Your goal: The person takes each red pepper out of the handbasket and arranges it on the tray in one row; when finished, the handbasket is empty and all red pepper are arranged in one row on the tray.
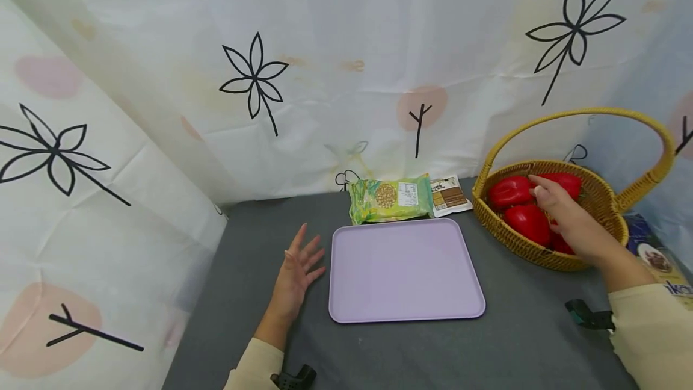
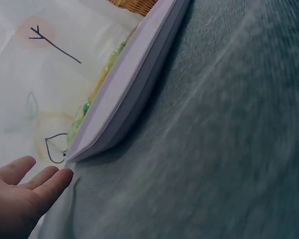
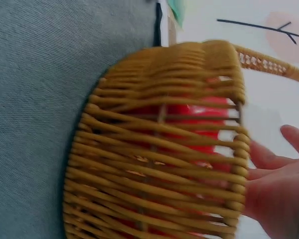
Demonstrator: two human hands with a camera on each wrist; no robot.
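Note:
Red bell peppers (image 1: 527,224) lie in a yellow-brown wicker basket (image 1: 520,251) with a tall arched handle, at the right in the head view. Over them reaches my right hand (image 1: 568,218), its fingers partly extended among the peppers; no grip on one is plain. In the right wrist view, basket weave (image 3: 154,174) hides part of the right hand (image 3: 281,184). My left hand (image 1: 293,278) hovers palm inward, fingers spread and holding nothing, just left of a lilac rectangular tray (image 1: 406,272). The left wrist view shows those fingers (image 2: 52,189) apart from the tray's corner.
Behind the tray lie a green-yellow packet (image 1: 390,199) and a smaller brown-white sachet (image 1: 449,195). A blue and yellow package (image 1: 657,257) stands right of the basket, partly hidden by the right arm. A patterned white cloth (image 1: 335,77) hangs behind the dark grey tabletop (image 1: 379,354).

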